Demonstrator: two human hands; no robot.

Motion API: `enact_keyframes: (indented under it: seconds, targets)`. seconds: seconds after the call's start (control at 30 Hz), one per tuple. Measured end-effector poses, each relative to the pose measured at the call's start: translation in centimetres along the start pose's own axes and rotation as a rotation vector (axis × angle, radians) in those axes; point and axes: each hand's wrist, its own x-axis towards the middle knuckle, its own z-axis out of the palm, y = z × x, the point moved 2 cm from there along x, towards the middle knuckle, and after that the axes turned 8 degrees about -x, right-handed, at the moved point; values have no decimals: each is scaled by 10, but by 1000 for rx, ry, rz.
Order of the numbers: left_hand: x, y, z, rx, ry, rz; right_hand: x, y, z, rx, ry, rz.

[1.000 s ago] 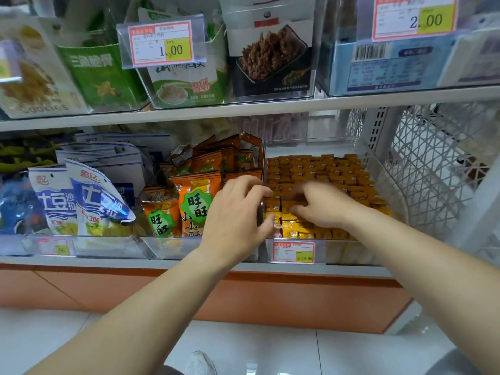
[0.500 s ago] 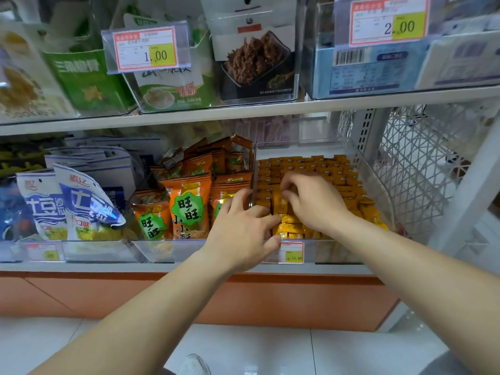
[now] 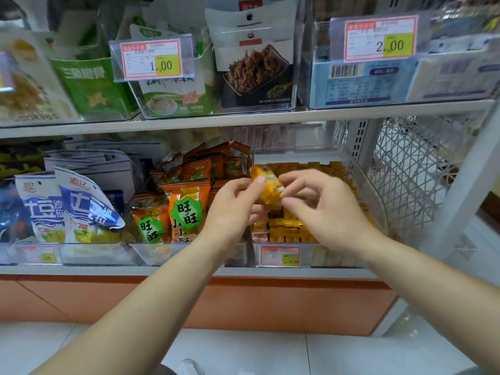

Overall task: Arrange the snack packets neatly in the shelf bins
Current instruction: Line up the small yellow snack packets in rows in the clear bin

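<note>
A small yellow snack packet (image 3: 266, 182) is lifted above the clear right-hand bin (image 3: 359, 174), which is filled with several rows of the same yellow packets (image 3: 286, 228). My left hand (image 3: 232, 209) pinches the packet's left end with thumb and forefinger. My right hand (image 3: 322, 207) pinches its lower right end. Both hands hover over the front of that bin. To its left, another clear bin (image 3: 151, 253) holds several orange packets with green labels (image 3: 186, 209).
Blue and white packets (image 3: 81, 204) stand in bins further left. The upper shelf (image 3: 243, 119) carries bins with price tags (image 3: 151, 59). A white lattice basket (image 3: 414, 171) and a shelf post (image 3: 465, 190) stand at the right. White floor tiles lie below.
Both hands were pressing down among the yellow packets in the right bin. They have since risen, and one yellow packet is now pinched between them above the bin.
</note>
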Motion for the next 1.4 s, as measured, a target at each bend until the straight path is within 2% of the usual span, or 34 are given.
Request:
enact_keyframes:
  seconds: [0.1,0.23,0.33,0.4,0.43,0.53,0.63,0.77,0.9,0.93,1.07,1.2,1.33,1.4]
  targets:
    - [0,1,2,-88,5,-10,-4,0,3,96,-74,24]
    - [-2,-2,9,-3,-40,-16,11,17,-9,70,115,203]
    - [-3,-4,11,85,-108,51,18,28,-4,184,-15,329]
    - [-3,-4,10,152,-151,129,22,32,-1,234,-79,310]
    - [-1,-4,8,287,-148,209,24,33,-2,230,-61,283]
    - [4,-3,-5,925,-49,453,32,39,-13,63,106,207]
    - [8,-7,-16,1190,-81,473,34,49,-13,-103,121,188]
    - [11,-14,-22,1184,-119,482,29,58,5,-287,-71,114]
    - [9,-14,-20,1206,-94,537,30,62,27,-729,-383,14]
    - [8,-14,-18,1224,-90,582,32,63,29,-778,-418,16]
    - [5,-19,-2,1340,-198,716,40,68,16,-781,-360,105]
    - [5,-43,8,1531,-395,549,36,81,15,-757,-388,166]
    - [6,-49,11,1602,-392,537,36,82,18,-726,-297,165]
    - [7,-48,10,1615,-396,529,37,80,14,-622,-221,178]
